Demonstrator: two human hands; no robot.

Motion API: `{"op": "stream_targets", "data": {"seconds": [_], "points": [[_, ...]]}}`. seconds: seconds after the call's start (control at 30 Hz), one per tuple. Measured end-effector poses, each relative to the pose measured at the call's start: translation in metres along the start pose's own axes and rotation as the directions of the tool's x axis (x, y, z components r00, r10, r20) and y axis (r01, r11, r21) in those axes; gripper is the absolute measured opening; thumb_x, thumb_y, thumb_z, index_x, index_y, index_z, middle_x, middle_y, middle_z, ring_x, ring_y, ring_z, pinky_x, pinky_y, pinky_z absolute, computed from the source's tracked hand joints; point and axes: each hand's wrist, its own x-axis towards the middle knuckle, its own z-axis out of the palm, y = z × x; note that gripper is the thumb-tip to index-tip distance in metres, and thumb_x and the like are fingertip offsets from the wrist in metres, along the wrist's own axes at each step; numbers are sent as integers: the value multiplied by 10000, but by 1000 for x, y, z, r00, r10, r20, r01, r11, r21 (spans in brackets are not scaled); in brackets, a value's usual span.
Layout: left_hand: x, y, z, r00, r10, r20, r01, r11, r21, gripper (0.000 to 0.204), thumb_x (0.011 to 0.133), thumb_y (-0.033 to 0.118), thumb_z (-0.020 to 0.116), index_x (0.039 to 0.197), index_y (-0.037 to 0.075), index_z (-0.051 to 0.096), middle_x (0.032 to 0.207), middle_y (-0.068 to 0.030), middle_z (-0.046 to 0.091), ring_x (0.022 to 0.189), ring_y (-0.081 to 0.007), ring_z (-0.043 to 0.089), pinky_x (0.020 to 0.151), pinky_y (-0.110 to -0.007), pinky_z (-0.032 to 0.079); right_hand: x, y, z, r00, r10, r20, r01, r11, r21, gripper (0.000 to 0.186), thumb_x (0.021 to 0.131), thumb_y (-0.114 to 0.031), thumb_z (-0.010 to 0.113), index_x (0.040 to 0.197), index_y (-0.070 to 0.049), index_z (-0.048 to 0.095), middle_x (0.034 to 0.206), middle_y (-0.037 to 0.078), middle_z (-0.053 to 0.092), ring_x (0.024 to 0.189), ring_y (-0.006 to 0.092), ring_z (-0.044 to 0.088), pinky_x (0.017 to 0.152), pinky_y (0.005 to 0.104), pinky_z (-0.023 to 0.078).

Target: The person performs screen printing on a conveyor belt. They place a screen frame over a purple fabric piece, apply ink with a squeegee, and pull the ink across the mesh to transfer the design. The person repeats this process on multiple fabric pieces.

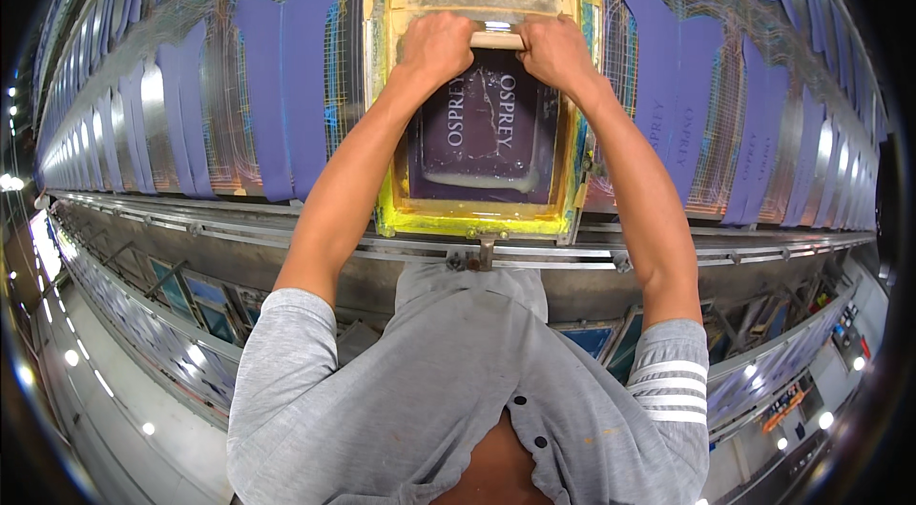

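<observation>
A screen-printing frame (386, 190) with yellow-stained edges lies on the long table in front of me. Across its far part is a squeegee (497, 41) with a pale handle. My left hand (437, 47) is closed round the left end of the handle, and my right hand (555, 49) grips the right end. On the near side of the squeegee, the dark mesh (482, 157) shows pale lettering and wet, clear-looking ink with a whitish streak along its near edge. The squeegee's blade is hidden beneath the handle and hands.
Purple fabric pieces (291, 85) lie in rows on the table to both sides; some on the right (673, 76) carry dark print. A metal rail (229, 228) runs along the near table edge, close to my body. More frames (592, 340) sit below the table.
</observation>
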Motion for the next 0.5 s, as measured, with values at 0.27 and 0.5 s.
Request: {"op": "stream_targets", "data": {"seconds": [0.27, 0.5], "points": [[-119, 37, 33, 999, 6, -49, -11, 994, -112, 320, 687, -23, 627, 980, 77, 706, 971, -84, 714, 800, -299, 696, 664, -409, 564, -103, -55, 37, 995, -50, -90, 53, 998, 30, 152, 714, -17, 635, 862, -40, 660, 898, 117, 601, 943, 306, 598, 1019, 516, 410], [-212, 77, 47, 989, 26, -144, -52, 982, -180, 211, 675, -11, 620, 878, 28, 660, 867, -106, 665, 779, -296, 669, 671, -405, 534, -196, -95, 51, 999, -50, 14, 47, 989, 137, 333, 739, -163, 743, 1035, -38, 656, 932, 137, 596, 1001, 304, 593, 1092, 564, 351]]}}
